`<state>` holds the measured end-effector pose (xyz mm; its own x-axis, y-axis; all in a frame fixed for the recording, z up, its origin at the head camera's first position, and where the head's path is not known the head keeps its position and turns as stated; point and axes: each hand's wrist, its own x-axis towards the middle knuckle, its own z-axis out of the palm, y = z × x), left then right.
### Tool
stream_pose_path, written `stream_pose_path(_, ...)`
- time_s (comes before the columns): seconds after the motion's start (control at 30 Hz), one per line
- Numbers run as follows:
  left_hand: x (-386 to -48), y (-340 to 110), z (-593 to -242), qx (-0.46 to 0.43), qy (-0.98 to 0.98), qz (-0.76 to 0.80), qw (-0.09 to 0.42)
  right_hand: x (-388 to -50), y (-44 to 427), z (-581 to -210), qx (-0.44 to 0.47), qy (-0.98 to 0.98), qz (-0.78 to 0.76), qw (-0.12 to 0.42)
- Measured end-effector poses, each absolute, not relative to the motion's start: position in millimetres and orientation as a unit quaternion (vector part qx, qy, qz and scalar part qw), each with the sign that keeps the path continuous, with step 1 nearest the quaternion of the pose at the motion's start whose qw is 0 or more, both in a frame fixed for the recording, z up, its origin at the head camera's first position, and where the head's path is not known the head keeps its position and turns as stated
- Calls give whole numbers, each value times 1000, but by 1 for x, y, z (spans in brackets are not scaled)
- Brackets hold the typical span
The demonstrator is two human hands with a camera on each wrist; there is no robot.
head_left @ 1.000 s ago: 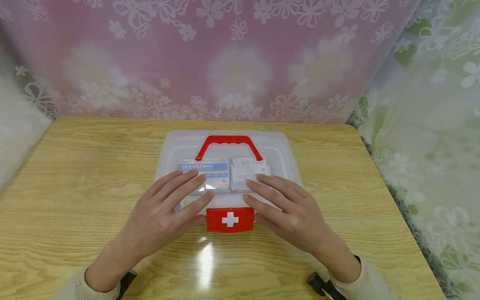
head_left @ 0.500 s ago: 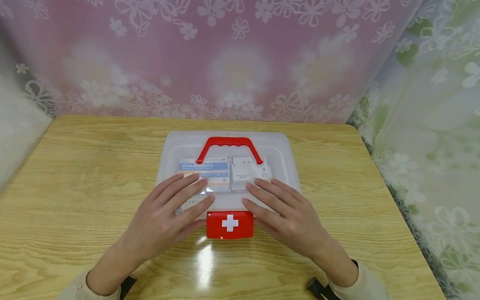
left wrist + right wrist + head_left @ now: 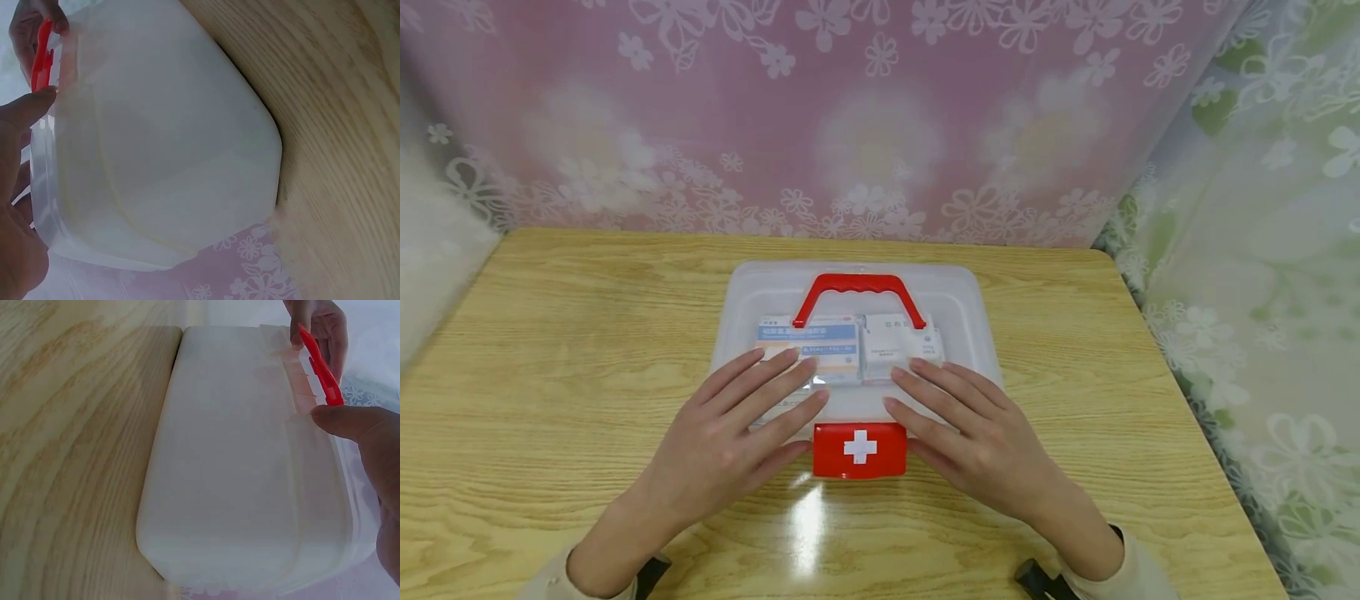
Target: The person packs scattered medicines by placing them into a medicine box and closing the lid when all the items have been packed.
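Note:
A translucent white plastic first-aid box point(image 3: 958, 304) stands on the table with its lid down. Its red handle point(image 3: 859, 282) lies on the lid, and the red latch point(image 3: 861, 451) with a white cross juts out at the front. My left hand point(image 3: 718, 442) rests on the lid's front left part, fingers spread and mostly straight, thumb point(image 3: 34, 107) at the rim beside the latch. On the other side my right hand point(image 3: 992, 442) lies likewise, its thumb point(image 3: 350, 422) touching the rim by the latch. Through the lid show a blue-and-white medicine box point(image 3: 820, 337) and a white packet point(image 3: 895, 337).
The box stands at the middle of a wood-grain table point(image 3: 572, 350). A pink flowered curtain point(image 3: 880, 125) hangs behind the table's far edge. Pale flowered cloth point(image 3: 1262, 333) hangs along the right side.
The red latch has swung outward and up from the box front. Both hands have shifted slightly nearer the front edge of the lid, and the handle has settled a little lower.

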<state>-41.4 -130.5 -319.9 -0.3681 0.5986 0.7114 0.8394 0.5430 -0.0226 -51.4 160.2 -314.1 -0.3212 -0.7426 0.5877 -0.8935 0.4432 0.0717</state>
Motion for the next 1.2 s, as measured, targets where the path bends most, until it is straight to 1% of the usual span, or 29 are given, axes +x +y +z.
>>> stream_pose_path(0.17,-39,-134,-319,-445,-818,-186,313,-49,164,-311,514,-813,140,234)
stream_pose_path(0.3,-36,-135,-319,-442,-820,-203,300,-48,166,-310,515,-813,160,218)
stream_pose_path(0.37,-35,-134,-318,-433,-818,-220,307,-48,165,-309,512,-811,173,224)
stream_pose_path(0.57,-35,-130,-319,-378,-822,-248,346,-49,158,-312,484,-807,195,278)
stream_pose_path(0.77,-36,-127,-324,-352,-830,-243,359,-50,152,-314,473,-800,197,311)
stream_pose_path(1.2,-36,-130,-327,-353,-842,-220,345,-51,155,-318,468,-809,181,305)
